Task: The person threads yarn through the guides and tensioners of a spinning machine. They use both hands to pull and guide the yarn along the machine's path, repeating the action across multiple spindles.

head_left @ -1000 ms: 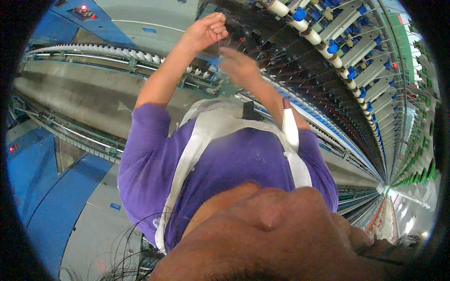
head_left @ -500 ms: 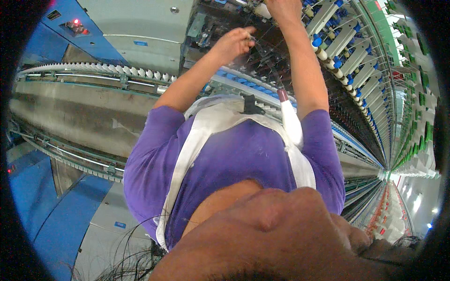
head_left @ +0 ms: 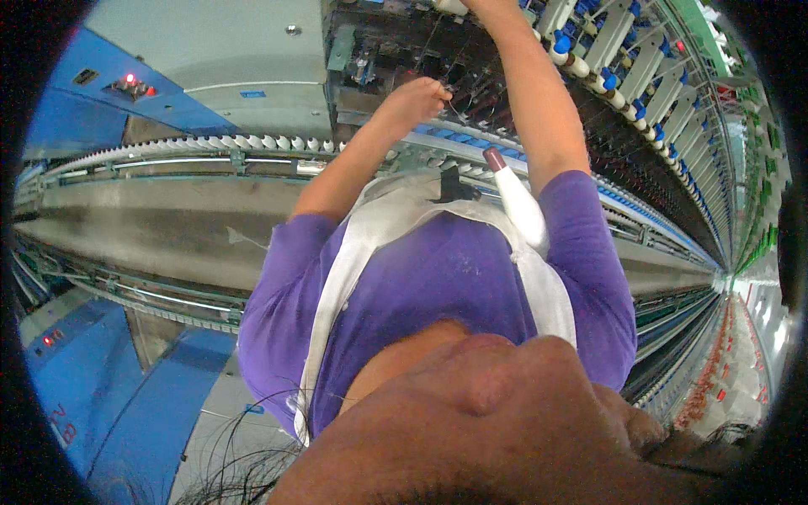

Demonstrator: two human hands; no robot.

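Note:
My left hand [head_left: 414,104] is closed in front of the spinning machine, thumb and fingertips pressed together. A thin strand seems to curve away beside the fingertips, too fine to make out. Higher up, my right hand [head_left: 488,5] reaches to the top edge of the picture, its fingers out of sight. Near it is a pale, rounded piece [head_left: 451,6], perhaps a yarn package, cut off by that edge. A yarn bobbin [head_left: 522,209], white with a purple-brown tip, sticks up from the white apron [head_left: 358,244] at my chest, below both hands.
White bobbin tips line a rail [head_left: 210,145] at left. Drafting arms with blue and white rollers [head_left: 606,80] run away to the right. A grey and blue machine cabinet [head_left: 252,50] with red lights stands at upper left. Another machine [head_left: 109,353] is at lower left.
My left hand has come down slightly and its fingers have drawn together. My right hand has slid further past the top edge. The whole view has shifted a little.

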